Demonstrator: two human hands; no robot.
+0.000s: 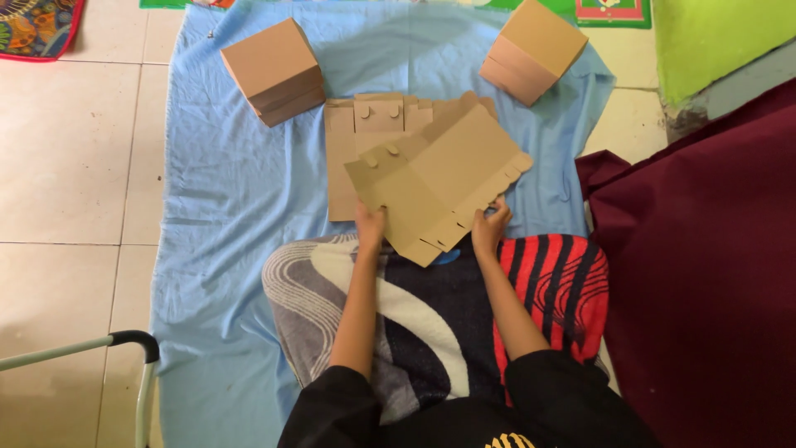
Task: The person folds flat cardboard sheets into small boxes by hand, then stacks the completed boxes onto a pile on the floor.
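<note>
Person sits on a blue sheet (224, 207) spread on a tiled floor (75, 166), patterned blanket (431, 315) over the lap. Both hands hold one flat cardboard blank (435, 178), tilted, lying across the near middle of the sheet. Left hand (370, 226) closed on its near left edge, fingers on top. Right hand (491, 228) pinches the near right edge by the notched tabs. The blank is unfolded, creases and tabs showing, no walls raised.

Under it, slightly farther and to the left, a stack of flat blanks (344, 158) with round-tab flaps, touching the held one. Count can't be told.

Done so far, by the look: two stacks of folded boxes. Left boxes (274, 70) at far left of the sheet, tilted. Right boxes (535, 50) at far right, also tilted, well apart from the left ones. Each seems to be two or three closed boxes nested or stacked; exact number unclear.

Judgement: partway. Some boxes made, the held blank not yet folded, more flats waiting beneath.

Also around: maroon cloth (705, 274) at right, green mat (713, 33) far right, metal frame (124, 348) with a black grip at near left.
</note>
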